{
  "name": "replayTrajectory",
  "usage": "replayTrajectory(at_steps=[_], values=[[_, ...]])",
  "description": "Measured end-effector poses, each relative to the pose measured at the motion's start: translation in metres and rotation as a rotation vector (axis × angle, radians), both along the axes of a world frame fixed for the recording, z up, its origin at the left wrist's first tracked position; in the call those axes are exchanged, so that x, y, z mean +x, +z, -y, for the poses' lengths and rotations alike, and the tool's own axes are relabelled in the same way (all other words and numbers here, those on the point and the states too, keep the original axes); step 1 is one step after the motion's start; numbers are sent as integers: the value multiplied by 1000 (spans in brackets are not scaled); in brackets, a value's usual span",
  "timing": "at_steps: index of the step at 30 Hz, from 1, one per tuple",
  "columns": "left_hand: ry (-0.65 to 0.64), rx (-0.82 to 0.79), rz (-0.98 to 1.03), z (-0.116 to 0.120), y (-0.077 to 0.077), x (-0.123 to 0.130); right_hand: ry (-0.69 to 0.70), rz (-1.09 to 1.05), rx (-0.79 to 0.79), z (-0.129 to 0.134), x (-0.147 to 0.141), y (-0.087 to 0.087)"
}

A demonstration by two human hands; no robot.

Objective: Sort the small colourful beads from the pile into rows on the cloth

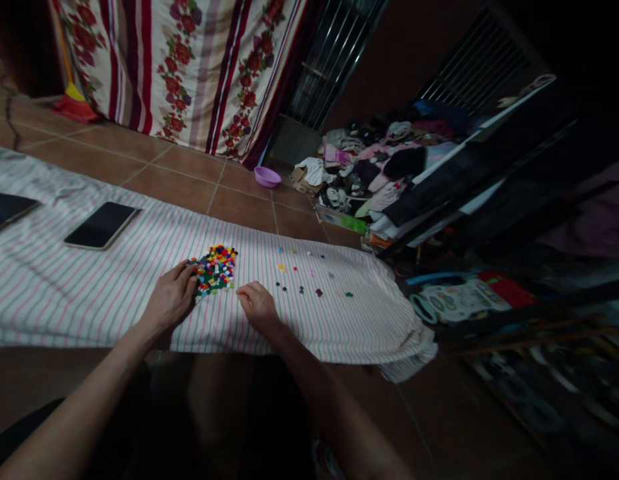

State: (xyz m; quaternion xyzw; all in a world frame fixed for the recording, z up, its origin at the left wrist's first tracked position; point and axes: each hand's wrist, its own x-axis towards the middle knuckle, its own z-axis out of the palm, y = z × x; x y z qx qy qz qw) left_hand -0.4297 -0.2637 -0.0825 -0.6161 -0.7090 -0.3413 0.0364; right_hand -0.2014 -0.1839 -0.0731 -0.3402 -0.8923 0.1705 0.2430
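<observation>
A heap of small colourful pieces (219, 270), in red, yellow, blue, green, white and black, lies on a striped cloth (154, 233). My left hand (172, 297) rests at the heap's left edge, fingers stretched out and touching the pieces. Just right of the heap, my right hand (258, 305) is closed in a pinch near the cloth; whatever its fingertips hold is too small to name. Farther right, small pieces lie apart in rough rows by colour, among them yellow pieces (281, 268), a dark red group (319, 293) and a green group (349, 295).
A phone (102, 225) lies on the cloth to the left, with another dark device (7, 208) beyond it. Past the cloth, a purple basin (267, 177) sits on the tiled floor near a pile of clothes (374, 163). A shelf with a dark frame stands at right.
</observation>
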Motion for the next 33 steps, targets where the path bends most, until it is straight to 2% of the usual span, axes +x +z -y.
replayTrajectory(at_steps=[11, 14, 18, 25, 29, 33], values=[[-50, 74, -3, -4, -14, -8, -65, -21, -12, 7, 7, -8], [-67, 52, 0, -3, -13, -9, -68, -28, -1, 8, 9, -9], [-23, 17, 13, -3, -11, -7, -70, -28, 11, 9, 11, -12], [-53, 44, -41, -2, -12, -7, -92, -12, 18, 9, 14, -17], [-123, 49, -114, -2, -14, -7, -86, -7, 6, 10, 16, -14], [-100, 69, -94, -2, -14, -6, -70, -15, -1, 11, 19, -9]])
